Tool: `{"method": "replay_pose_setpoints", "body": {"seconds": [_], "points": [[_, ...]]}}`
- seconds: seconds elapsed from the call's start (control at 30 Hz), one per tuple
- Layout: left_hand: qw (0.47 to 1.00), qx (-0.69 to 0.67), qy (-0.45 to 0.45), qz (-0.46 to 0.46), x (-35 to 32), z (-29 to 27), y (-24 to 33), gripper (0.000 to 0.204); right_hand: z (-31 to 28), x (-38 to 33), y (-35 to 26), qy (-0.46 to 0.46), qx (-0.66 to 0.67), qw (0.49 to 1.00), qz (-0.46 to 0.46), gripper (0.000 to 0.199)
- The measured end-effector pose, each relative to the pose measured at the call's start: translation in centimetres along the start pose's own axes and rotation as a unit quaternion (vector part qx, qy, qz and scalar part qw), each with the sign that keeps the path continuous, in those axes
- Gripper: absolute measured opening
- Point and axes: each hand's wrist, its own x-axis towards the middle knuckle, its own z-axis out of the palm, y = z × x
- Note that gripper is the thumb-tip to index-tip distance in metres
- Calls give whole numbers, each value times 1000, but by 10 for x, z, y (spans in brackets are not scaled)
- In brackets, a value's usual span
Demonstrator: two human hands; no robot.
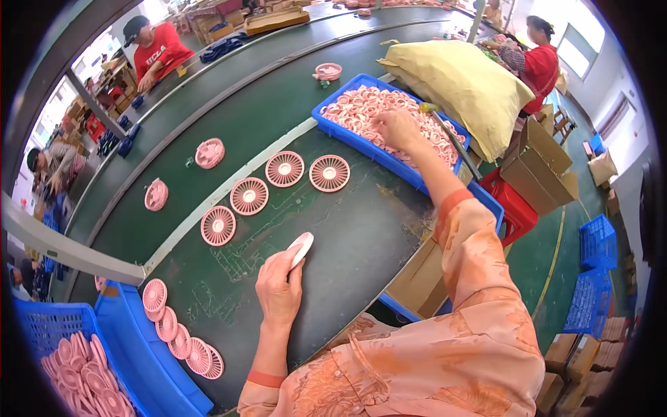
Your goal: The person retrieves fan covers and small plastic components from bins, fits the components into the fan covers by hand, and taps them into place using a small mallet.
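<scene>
Pale pink disc [303,247]: in the head view, located above the dark green worktable [347,240], tilted and seen nearly edge-on. The left hand [279,283] has thumb and fingers pinched on its lower edge. The right hand [398,130] is well apart from the left, fingers bent down onto a heap of pink ring-shaped parts [354,108] in a blue tray [389,161]. Whether these fingers grip a part cannot be told.

Beyond the left hand, four slotted pink discs [249,196] lie flat on the worktable in a loose line, none touching another. At the lower left, a row of overlapping slotted discs [180,341] lies beside a long blue bin [135,347]. Left of that bin stands a blue basket [59,318] containing many pink discs [83,379].

A pale strip [187,227] separates the worktable from a green belt [257,117]; three round pink assemblies [210,153] rest on the belt, well apart. A rod-like tool [451,132] with a yellow end lies across the tray. Just beyond is a full yellow sack [458,87]. An open cardboard box [538,165] and a red stool [514,208] stand to the right. A co-worker in red [167,47] is across the belt.
</scene>
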Motion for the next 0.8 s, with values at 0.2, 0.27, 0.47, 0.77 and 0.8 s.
{"method": "replay_pose_setpoints", "body": {"seconds": [0.2, 0.27, 0.47, 0.77, 0.8], "points": [[996, 74, 10, 54, 12, 5, -14, 34, -3, 12, 26, -65, 22, 996, -64, 16], [994, 101, 13, 50, 21, 13, -22, 31, -9, 8, 15, -68, 30, 995, -66, 16], [980, 177, -50, 73, 36, 42, -50, 43, -11, -12, -3, 18, -3, 1000, -22, 20], [984, 164, 67, -2, 9, -36, -42, 44, -37, -23, 31, 19, 102, 993, 60, 29], [978, 181, 99, -29, 6, -62, -46, 39, -37, -23, 30, 55, 76, 994, 46, 28]]}}
